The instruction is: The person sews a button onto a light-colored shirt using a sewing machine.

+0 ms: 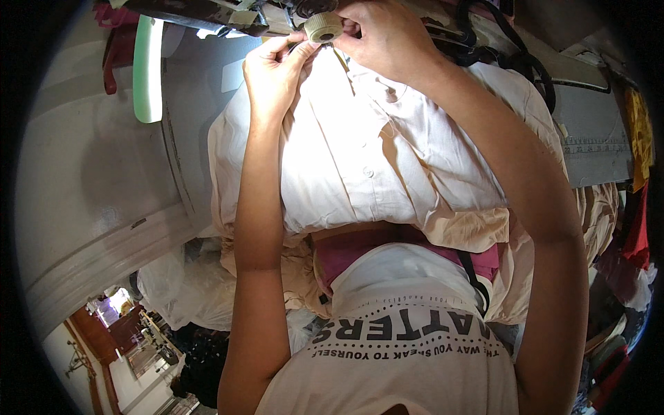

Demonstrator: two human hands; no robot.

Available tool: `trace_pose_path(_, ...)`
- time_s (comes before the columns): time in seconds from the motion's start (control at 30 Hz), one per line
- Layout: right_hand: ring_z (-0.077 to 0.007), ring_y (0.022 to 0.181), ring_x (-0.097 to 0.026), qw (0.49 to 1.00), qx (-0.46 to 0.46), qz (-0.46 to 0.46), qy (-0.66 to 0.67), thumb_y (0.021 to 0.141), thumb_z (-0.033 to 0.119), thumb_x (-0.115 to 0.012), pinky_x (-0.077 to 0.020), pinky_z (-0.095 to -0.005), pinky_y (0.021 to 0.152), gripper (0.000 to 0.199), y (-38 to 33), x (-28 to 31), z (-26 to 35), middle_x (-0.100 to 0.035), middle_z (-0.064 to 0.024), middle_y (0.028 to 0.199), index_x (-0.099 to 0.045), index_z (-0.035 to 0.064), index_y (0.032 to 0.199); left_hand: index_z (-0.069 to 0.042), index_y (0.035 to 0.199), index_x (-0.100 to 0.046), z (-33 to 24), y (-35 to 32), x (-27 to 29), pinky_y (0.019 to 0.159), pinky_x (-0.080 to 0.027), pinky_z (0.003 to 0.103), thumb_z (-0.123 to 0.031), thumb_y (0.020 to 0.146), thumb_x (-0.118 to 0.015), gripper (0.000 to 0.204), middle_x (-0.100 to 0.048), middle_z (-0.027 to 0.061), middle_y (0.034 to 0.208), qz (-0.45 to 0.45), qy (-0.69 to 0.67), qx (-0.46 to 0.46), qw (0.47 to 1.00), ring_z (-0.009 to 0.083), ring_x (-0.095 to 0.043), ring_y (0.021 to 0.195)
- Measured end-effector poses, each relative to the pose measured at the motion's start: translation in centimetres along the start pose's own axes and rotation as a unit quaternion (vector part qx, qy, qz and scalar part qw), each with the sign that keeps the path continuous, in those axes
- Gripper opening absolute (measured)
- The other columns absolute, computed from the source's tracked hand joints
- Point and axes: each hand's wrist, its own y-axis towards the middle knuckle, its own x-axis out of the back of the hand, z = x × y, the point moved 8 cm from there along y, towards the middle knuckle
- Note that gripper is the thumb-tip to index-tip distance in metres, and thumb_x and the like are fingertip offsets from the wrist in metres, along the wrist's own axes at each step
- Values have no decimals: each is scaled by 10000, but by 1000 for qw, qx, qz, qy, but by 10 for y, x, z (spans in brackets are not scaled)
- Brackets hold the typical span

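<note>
A white buttoned shirt [325, 166] lies bunched over the machine table's front edge and hangs toward my lap, brightly lit near the top. My left hand [273, 76] is at its far left part, thumb and fingers pinched together just below a round cream knob [323, 28] on the sewing machine [235, 15]. What the pinch holds is too small to make out. Right of the knob, my right hand [387, 41] has its fingers curled in close to the machine. Its fingertips are partly hidden, as is whatever they hold. The needle area cannot be seen clearly.
A pale green rounded strip [148, 69] hangs at the upper left above the light tabletop [104, 159]. Black cables [526, 55] loop at the upper right, near a grey ruled surface [595, 138]. Clear plastic bags [187, 287] lie below left; yellow cloth [638, 131] hangs far right.
</note>
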Motion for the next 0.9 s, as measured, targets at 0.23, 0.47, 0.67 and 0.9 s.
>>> trace_pose_path(0.23,-317,666,-610,1000,3,11,-9,753,206,-574,-462,-407,605,183,1,0,2,-618,-158,693,-607,28,727,53,894,-649,-3,-2,-2,516,-480,171,-8,767,-684,144,-458,-51,562,-4,-15,9,1000,30,-531,556)
trace_pose_path(0.47,-311,658,-611,999,-22,37,-2,754,208,-575,-462,-401,603,182,1,-5,-1,-618,-152,688,-607,30,734,54,885,-651,-5,-2,-2,523,-480,163,-5,770,-680,132,-482,-41,577,1,-11,8,1000,33,-540,563)
trace_pose_path(0.67,-308,659,-614,999,-9,34,-9,757,211,-572,-466,-400,610,189,2,-6,-1,-625,-151,701,-610,27,743,50,883,-656,-2,-2,0,512,-467,163,-14,765,-687,137,-481,-45,568,-6,0,13,1000,26,-521,546)
trace_pose_path(0.9,-307,674,-618,999,-11,36,-17,765,225,-567,-471,-401,623,199,2,-5,0,-626,-152,709,-612,32,749,48,878,-658,-3,-3,0,515,-466,168,-9,763,-686,131,-479,-48,567,-7,-15,13,1000,23,-510,537)
